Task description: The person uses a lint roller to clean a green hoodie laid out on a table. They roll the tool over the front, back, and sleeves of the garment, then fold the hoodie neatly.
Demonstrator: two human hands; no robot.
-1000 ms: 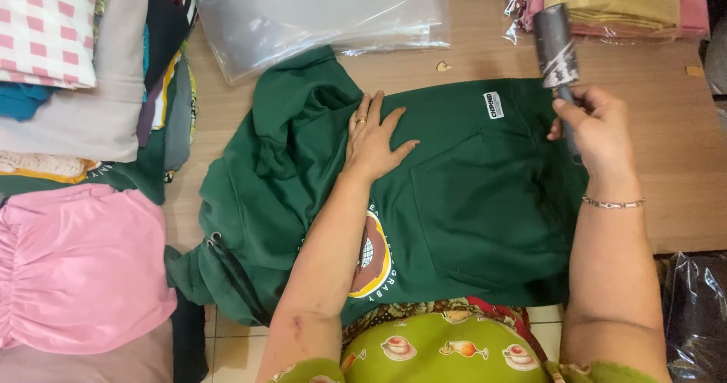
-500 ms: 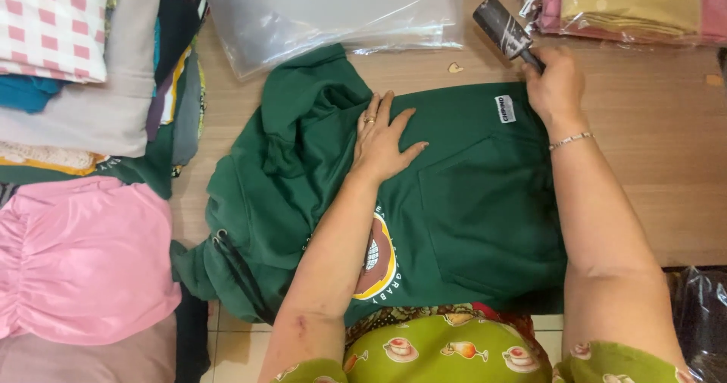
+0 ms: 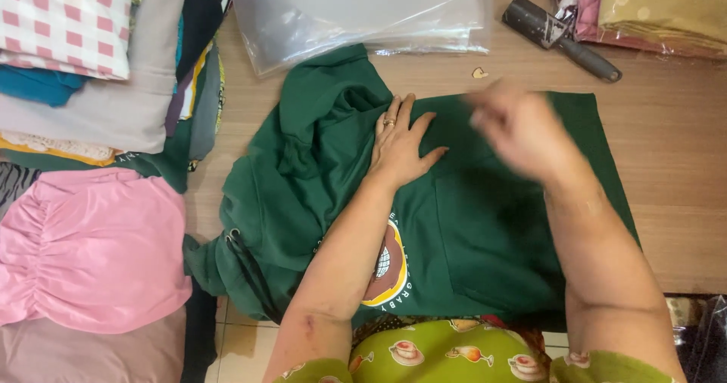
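A dark green hoodie (image 3: pixel 485 224) with a round printed emblem lies spread on the wooden table (image 3: pixel 674 163). My left hand (image 3: pixel 400 144) presses flat on its chest area, fingers apart, a ring on one finger. My right hand (image 3: pixel 519 129) hovers blurred just above the hoodie's upper right part and holds nothing. A grey lint roller (image 3: pixel 559 36) lies on the table at the far right, beyond my right hand and apart from it.
A stack of clear plastic bags (image 3: pixel 363 12) lies at the far edge. Folded clothes are piled at the left, with a pink garment (image 3: pixel 91 246) in front. Bagged fabric (image 3: pixel 659 8) sits at the far right corner. A small scrap (image 3: pixel 478 72) lies near the roller.
My right hand carried the lint roller to the far right, set it down on the table and has come back over the hoodie without it. My left hand stayed put.
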